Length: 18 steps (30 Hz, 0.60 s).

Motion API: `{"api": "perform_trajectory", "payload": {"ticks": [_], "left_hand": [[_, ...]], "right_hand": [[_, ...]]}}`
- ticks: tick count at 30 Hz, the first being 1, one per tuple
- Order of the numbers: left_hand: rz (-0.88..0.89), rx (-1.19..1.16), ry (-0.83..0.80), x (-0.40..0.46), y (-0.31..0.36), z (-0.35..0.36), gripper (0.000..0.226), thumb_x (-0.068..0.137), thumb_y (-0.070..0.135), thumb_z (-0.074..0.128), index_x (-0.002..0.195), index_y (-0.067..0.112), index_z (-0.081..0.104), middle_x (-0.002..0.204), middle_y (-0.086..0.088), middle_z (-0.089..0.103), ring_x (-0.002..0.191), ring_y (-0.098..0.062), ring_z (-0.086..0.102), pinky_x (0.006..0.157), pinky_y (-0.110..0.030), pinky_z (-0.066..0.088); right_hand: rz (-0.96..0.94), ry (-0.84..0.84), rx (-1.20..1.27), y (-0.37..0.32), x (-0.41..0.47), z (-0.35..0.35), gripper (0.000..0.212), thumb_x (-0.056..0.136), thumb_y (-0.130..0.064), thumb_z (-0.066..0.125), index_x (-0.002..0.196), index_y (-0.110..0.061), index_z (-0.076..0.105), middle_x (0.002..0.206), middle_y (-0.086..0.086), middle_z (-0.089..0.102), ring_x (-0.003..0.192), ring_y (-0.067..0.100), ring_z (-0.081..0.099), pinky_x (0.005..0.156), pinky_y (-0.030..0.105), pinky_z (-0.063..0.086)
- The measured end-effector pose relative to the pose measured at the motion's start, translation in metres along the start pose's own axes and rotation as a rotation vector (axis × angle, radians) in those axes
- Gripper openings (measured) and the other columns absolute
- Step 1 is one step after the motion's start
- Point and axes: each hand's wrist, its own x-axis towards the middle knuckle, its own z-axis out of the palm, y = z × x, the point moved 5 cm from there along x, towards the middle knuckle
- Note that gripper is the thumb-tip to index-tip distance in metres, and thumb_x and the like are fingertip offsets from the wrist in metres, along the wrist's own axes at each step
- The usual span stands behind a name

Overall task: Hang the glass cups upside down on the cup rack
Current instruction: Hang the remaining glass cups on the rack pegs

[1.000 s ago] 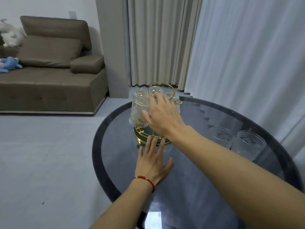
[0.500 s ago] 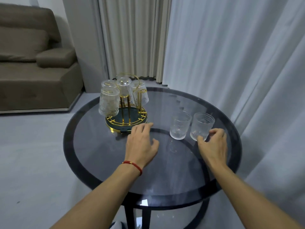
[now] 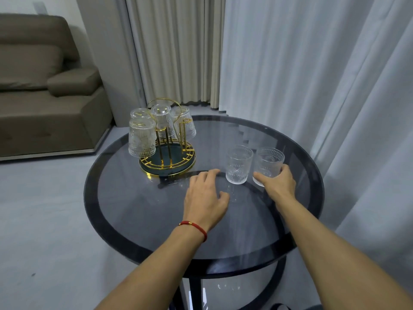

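Note:
A gold wire cup rack [image 3: 168, 162] with a dark round base stands on the left of the round glass table [image 3: 138, 220]. Several ribbed glass cups [image 3: 142, 139] hang upside down on its pegs. Two more glass cups stand upright to the right: one [image 3: 238, 163] free, the other [image 3: 269, 163] with my right hand [image 3: 278, 185] wrapped around its lower part. My left hand [image 3: 205, 199], with a red cord at the wrist, rests flat on the tabletop just in front of the rack, holding nothing.
A brown sofa [image 3: 44, 92] stands at the left across grey floor. Beige and white curtains [image 3: 290, 63] hang behind and right of the table, close to its far and right edges. A lower glass shelf [image 3: 223, 287] shows under the tabletop.
My right hand left the rack, crossed to the right and closed around the rightmost upright cup. The view swung right. My left hand stayed on the table.

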Motion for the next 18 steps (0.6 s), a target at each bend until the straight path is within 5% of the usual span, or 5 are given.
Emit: {"api": "perform_trajectory", "payload": {"ticks": [4, 8, 13, 18], "left_hand": [[-0.025, -0.071, -0.022, 0.001, -0.001, 0.001, 0.051, 0.085, 0.018, 0.064, 0.135, 0.019, 0.053, 0.130, -0.003, 0.060, 0.123, -0.022, 0.046, 0.100, -0.032, 0.039], [-0.102, -0.321, -0.056, 0.004, -0.001, -0.001, 0.050, 0.086, 0.024, 0.070, 0.133, 0.022, 0.055, 0.124, 0.002, 0.062, 0.113, -0.013, 0.056, 0.097, -0.032, 0.048], [-0.307, -0.949, -0.174, 0.009, -0.005, -0.003, 0.090, 0.073, 0.058, 0.077, 0.147, 0.027, 0.037, 0.130, -0.003, 0.056, 0.110, -0.017, 0.064, 0.080, -0.040, 0.063], [-0.469, -0.986, 0.048, 0.010, -0.023, -0.021, 0.094, 0.061, 0.057, 0.084, 0.140, 0.019, 0.051, 0.139, -0.007, 0.054, 0.122, -0.026, 0.059, 0.089, -0.053, 0.059]], "right_hand": [[-0.057, 0.075, 0.059, -0.007, -0.014, -0.011, 0.063, 0.066, -0.049, 0.083, 0.114, -0.023, 0.052, 0.114, 0.002, 0.064, 0.111, 0.027, 0.061, 0.088, 0.043, 0.054], [-0.257, 0.100, 0.080, -0.030, -0.034, -0.022, 0.067, 0.070, -0.051, 0.083, 0.124, -0.026, 0.051, 0.121, 0.004, 0.054, 0.093, 0.004, 0.054, 0.083, 0.031, 0.042], [-0.603, -0.173, -0.021, -0.069, -0.075, -0.005, 0.078, 0.068, -0.048, 0.092, 0.135, -0.032, 0.053, 0.121, -0.003, 0.049, 0.106, 0.000, 0.054, 0.083, 0.009, 0.044], [-0.705, -0.466, -0.135, -0.079, -0.105, 0.029, 0.093, 0.068, -0.058, 0.089, 0.147, -0.032, 0.048, 0.127, -0.009, 0.044, 0.116, -0.001, 0.051, 0.091, 0.008, 0.043]]}}
